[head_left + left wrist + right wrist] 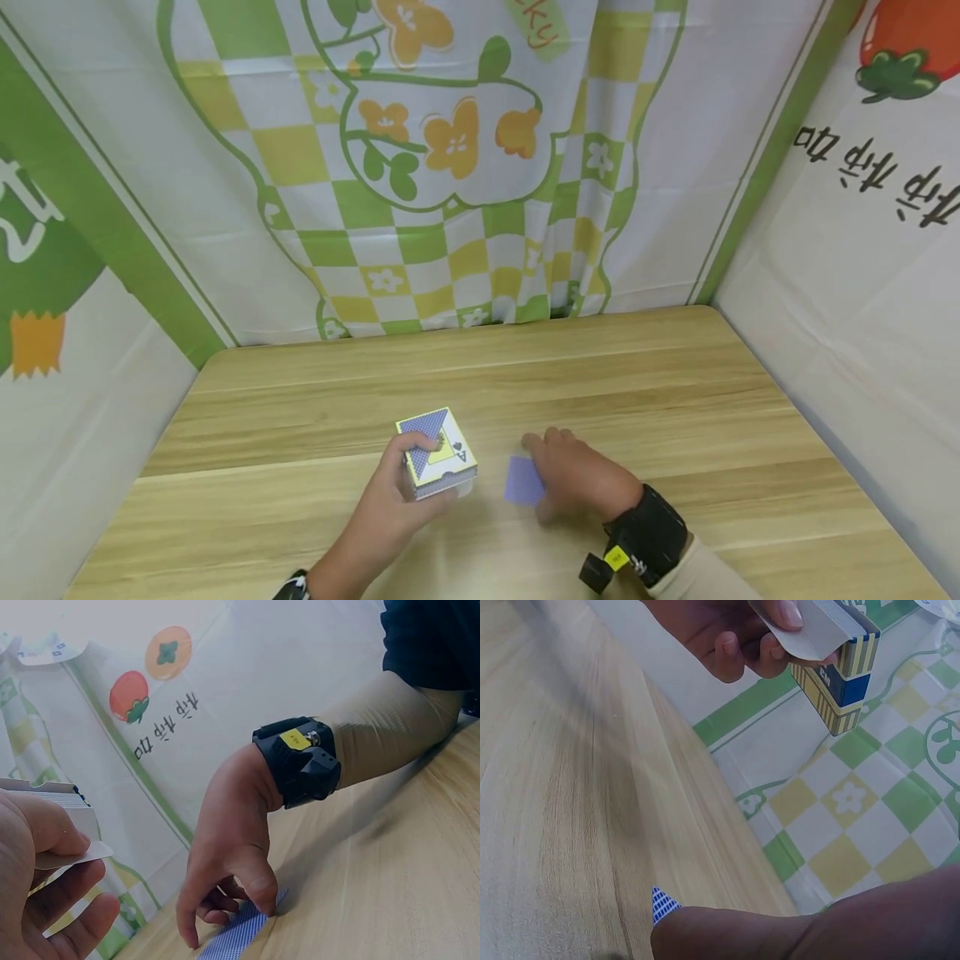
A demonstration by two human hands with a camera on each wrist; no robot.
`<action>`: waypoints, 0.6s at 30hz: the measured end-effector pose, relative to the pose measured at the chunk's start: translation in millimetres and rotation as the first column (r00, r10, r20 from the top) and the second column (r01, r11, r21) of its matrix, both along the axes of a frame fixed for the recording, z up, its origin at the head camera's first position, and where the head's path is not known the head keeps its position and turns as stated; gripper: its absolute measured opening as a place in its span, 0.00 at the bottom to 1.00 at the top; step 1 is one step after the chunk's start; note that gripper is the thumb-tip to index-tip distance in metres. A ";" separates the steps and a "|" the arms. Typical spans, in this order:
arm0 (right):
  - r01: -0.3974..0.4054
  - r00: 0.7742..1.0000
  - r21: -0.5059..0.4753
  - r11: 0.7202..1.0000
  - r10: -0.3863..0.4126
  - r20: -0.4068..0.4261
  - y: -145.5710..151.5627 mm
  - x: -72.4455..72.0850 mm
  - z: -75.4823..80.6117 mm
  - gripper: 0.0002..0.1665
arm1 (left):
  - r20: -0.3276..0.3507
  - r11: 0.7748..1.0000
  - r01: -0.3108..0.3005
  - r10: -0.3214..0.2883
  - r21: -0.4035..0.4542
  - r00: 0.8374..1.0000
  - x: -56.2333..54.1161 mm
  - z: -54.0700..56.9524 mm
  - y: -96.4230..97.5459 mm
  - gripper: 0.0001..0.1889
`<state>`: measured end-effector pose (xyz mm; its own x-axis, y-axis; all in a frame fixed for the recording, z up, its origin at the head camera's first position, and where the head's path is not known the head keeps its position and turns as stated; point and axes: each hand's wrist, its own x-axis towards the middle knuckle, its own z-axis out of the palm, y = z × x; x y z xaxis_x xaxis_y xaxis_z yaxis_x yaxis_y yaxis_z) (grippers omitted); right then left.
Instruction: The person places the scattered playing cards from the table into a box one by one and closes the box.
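My left hand (397, 500) grips a playing-card box (457, 465) above the table, thumb across its blue, white and yellow face, which carries an ace of spades. The box's white end flap (817, 631) hangs out in the right wrist view, pinched at the left hand's fingers. To its right, my right hand (585, 477) reaches down over a blue-backed playing card (522, 482) at the tabletop. In the left wrist view its thumb and curled fingers hold that card (238, 930) by the edges. Most of the card is hidden beneath the hand in the right wrist view.
A wood-grain table (300, 417) lies under both hands. Behind it hangs a green and yellow checked cloth (450, 250), with white printed cloth walls (847, 317) at both sides. A black wrist camera (647, 533) sits on the right wrist.
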<state>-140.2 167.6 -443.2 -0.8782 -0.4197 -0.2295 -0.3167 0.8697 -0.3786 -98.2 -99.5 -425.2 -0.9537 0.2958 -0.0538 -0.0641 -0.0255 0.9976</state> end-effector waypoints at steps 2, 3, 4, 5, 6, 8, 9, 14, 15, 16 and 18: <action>-0.001 1.000 -0.002 1.000 0.001 0.007 0.7 -0.9 -0.5 0.56 | -0.002 1.000 -0.001 0.001 -0.001 1.000 0.1 0.5 0.4 0.32; -0.003 1.000 -0.003 1.000 0.003 0.005 0.9 -1.2 -0.6 0.56 | -0.003 1.000 -0.001 0.001 0.000 1.000 0.1 0.7 0.6 0.32; -0.007 1.000 -0.005 1.000 0.007 0.002 1.0 -1.6 -0.8 0.55 | -0.005 1.000 0.000 0.000 0.001 1.000 0.1 0.6 0.8 0.32; -0.009 1.000 -0.010 1.000 0.009 -0.005 0.9 -1.7 -1.6 0.53 | -0.005 1.000 0.000 0.000 0.001 1.000 0.2 0.6 0.9 0.32; -0.013 1.000 -0.013 1.000 0.013 -0.019 0.7 -2.0 -2.5 0.51 | -0.006 1.000 0.001 -0.001 -0.001 1.000 0.4 0.6 1.1 0.32; -0.011 0.999 -0.022 1.000 0.010 -0.040 0.4 -2.5 -4.8 0.43 | -0.008 1.000 0.003 -0.003 -0.001 1.000 0.7 0.3 1.4 0.32; -0.007 0.999 -0.031 0.999 0.006 -0.047 0.5 -2.9 -5.8 0.40 | -0.007 1.000 0.000 0.000 -0.005 1.000 0.9 0.2 1.4 0.32; 0.039 0.999 -0.087 0.995 -0.041 -0.013 2.9 -4.3 -8.7 0.28 | 0.000 1.000 0.000 0.000 0.004 1.000 1.7 -0.6 1.2 0.33; 0.045 0.999 -0.098 0.994 -0.045 -0.004 3.5 -4.3 -8.9 0.28 | 0.000 1.000 -0.002 0.002 0.003 1.000 1.8 -0.6 1.2 0.32; 0.046 0.999 -0.102 0.994 -0.046 0.002 3.9 -4.1 -8.9 0.29 | 0.000 1.000 -0.001 0.001 0.005 1.000 1.9 -0.6 1.3 0.32; 0.036 0.999 -0.117 0.993 -0.036 0.002 3.9 -3.4 -8.3 0.31 | -0.004 1.000 0.000 0.000 0.005 1.000 2.0 -0.6 1.2 0.32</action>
<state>-143.6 171.4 -451.5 -0.8930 -0.4120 -0.1811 -0.2862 0.8304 -0.4781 -96.2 -98.2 -425.8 -0.9539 0.2961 -0.0489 -0.0606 -0.0303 0.9977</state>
